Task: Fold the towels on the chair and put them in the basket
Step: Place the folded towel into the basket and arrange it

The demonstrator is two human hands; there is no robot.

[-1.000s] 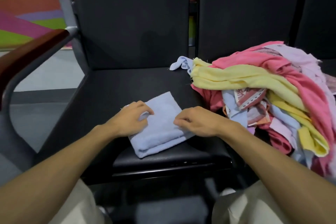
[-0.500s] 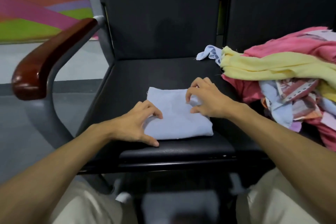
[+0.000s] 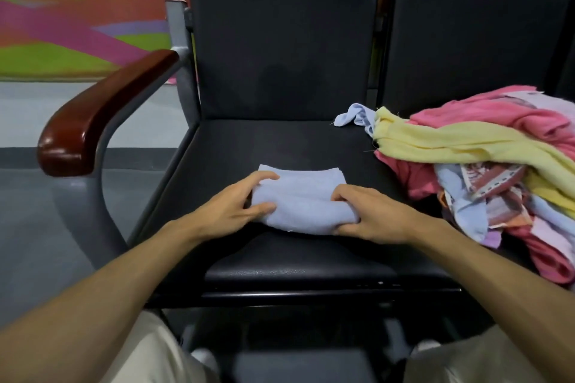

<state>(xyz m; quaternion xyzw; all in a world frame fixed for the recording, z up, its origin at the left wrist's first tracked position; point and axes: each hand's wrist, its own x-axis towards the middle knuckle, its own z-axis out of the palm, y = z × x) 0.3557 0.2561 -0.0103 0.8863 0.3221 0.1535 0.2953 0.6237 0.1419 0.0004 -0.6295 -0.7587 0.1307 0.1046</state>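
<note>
Folding looks complete: my left hand (image 3: 230, 208) and right hand (image 3: 370, 218) grip the towel (image 3: 305, 199) at its 9 and 3 o'clock ends; next, lift it to the basket, out of view.

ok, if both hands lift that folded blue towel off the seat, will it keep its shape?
Probably not alone: the towel creases and bulges where the left hand and right hand grip its ends, so it looks floppy; folds may sag. Likely light, being a small cloth. Its fuzzy surface should not slip.
</note>
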